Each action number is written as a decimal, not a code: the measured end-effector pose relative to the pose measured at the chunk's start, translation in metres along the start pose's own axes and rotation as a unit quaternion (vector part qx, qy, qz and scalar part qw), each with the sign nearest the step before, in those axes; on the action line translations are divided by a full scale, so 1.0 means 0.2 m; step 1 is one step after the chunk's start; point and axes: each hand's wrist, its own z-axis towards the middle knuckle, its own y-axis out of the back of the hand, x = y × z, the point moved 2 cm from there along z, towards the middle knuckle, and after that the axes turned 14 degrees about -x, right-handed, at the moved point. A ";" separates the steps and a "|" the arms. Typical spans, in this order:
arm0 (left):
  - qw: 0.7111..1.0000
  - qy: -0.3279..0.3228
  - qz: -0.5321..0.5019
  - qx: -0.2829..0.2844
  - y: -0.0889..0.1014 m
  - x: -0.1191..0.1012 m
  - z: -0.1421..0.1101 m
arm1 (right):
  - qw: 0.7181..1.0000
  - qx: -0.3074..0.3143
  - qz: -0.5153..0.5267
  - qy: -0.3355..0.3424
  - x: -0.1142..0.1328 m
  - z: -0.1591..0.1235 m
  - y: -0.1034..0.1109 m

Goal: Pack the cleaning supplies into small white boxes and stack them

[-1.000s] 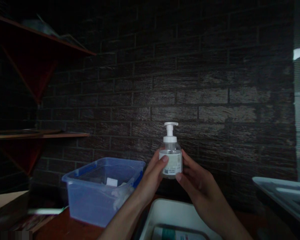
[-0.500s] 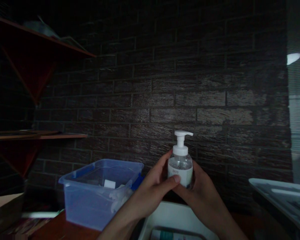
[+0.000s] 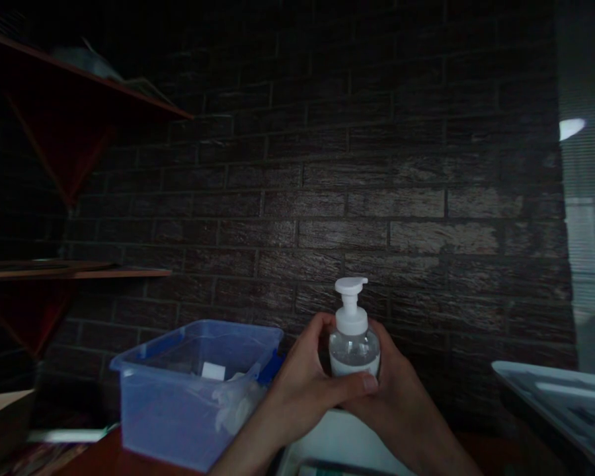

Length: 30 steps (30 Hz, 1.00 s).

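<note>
Head view, dim room: pump bottle (image 3: 353,344), clear with a white pump head and white label, held upright in front of the dark brick wall (image 3: 377,165), low and a bit right of centre. Nozzle points toward 3 o'clock. Both hands wrap the bottle's body. Left hand (image 3: 305,390) comes in from 7 o'clock, thumb laid across the front of the label, fingers curled round the back at 9 o'clock of the bottle. Right hand (image 3: 399,396) comes in from 5 o'clock, cupping the bottle's right side and base, touching the left thumb tip. Both hands clenched on the bottle, nothing else in them.

Directly under the hands, at 6 o'clock, white tray (image 3: 327,439) rim shows, mostly hidden by the forearms. At 9 o'clock of the hands, just beside the left forearm, blue translucent bin (image 3: 178,403) sits on the reddish surface (image 3: 104,459), with white bits inside, too dark to identify. Far at 3 o'clock, a pale flat tray (image 3: 550,390) edge. At 10 o'clock, two wooden shelves (image 3: 79,271) on the wall, well apart from the bottle.
</note>
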 end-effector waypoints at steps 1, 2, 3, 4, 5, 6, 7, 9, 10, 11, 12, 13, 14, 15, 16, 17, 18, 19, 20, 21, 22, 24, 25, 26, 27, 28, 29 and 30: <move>1.000 -0.012 0.021 -0.010 0.00 0.00 0.00 | 1.000 0.003 -0.004 -0.002 0.00 0.00 0.00; 0.999 -0.021 0.035 -0.018 0.00 0.00 -0.01 | 1.000 0.007 -0.006 -0.007 0.00 0.01 0.01; 0.998 -0.027 0.044 -0.022 0.00 -0.01 -0.01 | 1.000 0.010 -0.007 -0.010 0.00 0.01 0.02; 0.998 -0.032 0.048 -0.024 0.00 -0.01 -0.02 | 1.000 0.010 -0.008 -0.007 0.00 0.01 0.02; 0.998 -0.037 0.048 -0.023 0.00 -0.01 -0.02 | 1.000 0.010 -0.008 -0.003 0.00 0.01 0.03; 0.998 -0.041 0.047 -0.020 0.00 -0.02 -0.02 | 1.000 0.009 -0.009 0.002 0.00 0.02 0.03; 0.998 -0.045 0.044 -0.016 -0.01 -0.03 -0.02 | 1.000 0.008 -0.010 0.008 0.00 0.01 0.03; 0.998 -0.054 0.039 -0.010 -0.02 -0.04 -0.03 | 1.000 0.000 -0.016 0.023 0.00 0.01 0.03; 0.997 -0.059 0.039 -0.008 -0.02 -0.05 -0.03 | 0.999 -0.005 -0.020 0.032 -0.01 0.01 0.03; 0.997 -0.064 0.041 -0.007 -0.03 -0.05 -0.04 | 0.999 -0.008 -0.025 0.040 -0.01 0.01 0.03; 0.996 -0.072 0.045 -0.008 -0.03 -0.06 -0.04 | 0.998 -0.011 -0.029 0.048 -0.02 0.01 0.03; 0.996 -0.080 0.048 -0.008 -0.03 -0.07 -0.04 | 0.998 -0.013 -0.030 0.055 -0.03 0.01 0.03; 0.995 -0.089 0.051 -0.009 -0.03 -0.07 -0.04 | 0.998 -0.014 -0.029 0.061 -0.04 0.01 0.03; 0.994 -0.098 0.054 -0.008 -0.02 -0.08 -0.04 | 0.997 -0.015 -0.026 0.066 -0.05 0.01 0.03; 0.993 -0.107 0.057 -0.006 -0.02 -0.08 -0.04 | 0.997 -0.017 -0.022 0.070 -0.06 0.01 0.03; 0.991 -0.116 0.060 -0.004 -0.02 -0.09 -0.04 | 0.997 -0.019 -0.018 0.074 -0.06 0.01 0.03; 0.990 -0.126 0.062 -0.002 -0.01 -0.10 -0.04 | 0.996 -0.023 -0.015 0.079 -0.06 0.01 0.04; 0.989 -0.137 0.063 0.001 -0.01 -0.10 -0.04 | 0.996 -0.026 -0.015 0.085 -0.06 0.01 0.04; 0.987 -0.149 0.061 0.006 -0.01 -0.11 -0.04 | 0.995 -0.029 -0.018 0.092 -0.06 0.01 0.04; 0.985 -0.163 0.057 0.012 -0.01 -0.11 -0.04 | 0.994 -0.032 -0.020 0.099 -0.06 0.01 0.04; 0.983 -0.177 0.051 0.019 -0.01 -0.12 -0.04 | 0.994 -0.033 -0.021 0.104 -0.06 0.02 0.04; 0.979 -0.195 0.044 0.034 -0.02 -0.13 -0.05 | 0.993 -0.039 -0.018 0.106 -0.07 0.02 0.04; 0.979 -0.198 0.043 0.037 -0.02 -0.13 -0.05 | 0.994 -0.042 -0.015 0.102 -0.07 0.02 0.04; 0.979 -0.196 0.043 0.040 -0.02 -0.13 -0.06 | 0.994 -0.045 -0.013 0.098 -0.08 0.02 0.05; 0.979 -0.192 0.043 0.042 -0.02 -0.13 -0.06 | 0.994 -0.049 -0.012 0.095 -0.09 0.03 0.05; 0.980 -0.188 0.044 0.042 -0.02 -0.13 -0.06 | 0.994 -0.050 -0.014 0.096 -0.10 0.03 0.05; 0.981 -0.185 0.045 0.040 -0.02 -0.13 -0.06 | 0.993 -0.050 -0.017 0.101 -0.11 0.03 0.05; 0.981 -0.183 0.047 0.040 -0.02 -0.13 -0.07 | 0.993 -0.052 -0.020 0.108 -0.11 0.03 0.05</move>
